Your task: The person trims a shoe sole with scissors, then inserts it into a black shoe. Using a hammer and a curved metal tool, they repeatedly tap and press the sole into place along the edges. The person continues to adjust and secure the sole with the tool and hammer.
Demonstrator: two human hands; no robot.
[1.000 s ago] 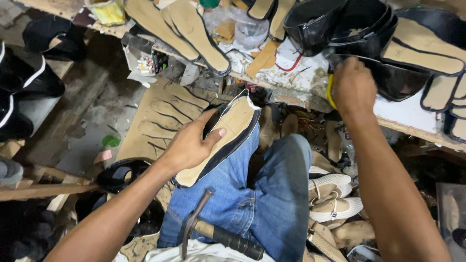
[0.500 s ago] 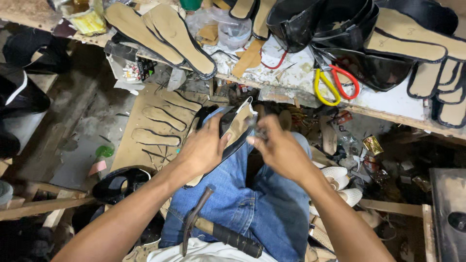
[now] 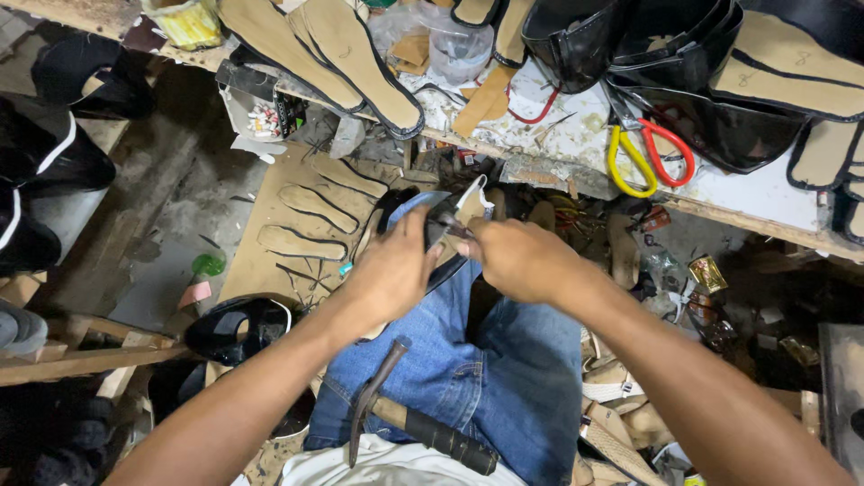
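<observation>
Both grips on shoe sole (image 3: 438,220); hammer (image 3: 423,423) across lap.

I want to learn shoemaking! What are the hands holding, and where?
The left hand grips the shoe by its upper end. The right hand holds a small tool against it; which tool cannot be told.

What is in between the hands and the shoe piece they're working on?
Nothing visible. The left hand already grips the black-edged shoe sole on the lap, and the right hand meets it at the edge with a small tool. The hammer lies lower on the lap, out of the way.
</observation>
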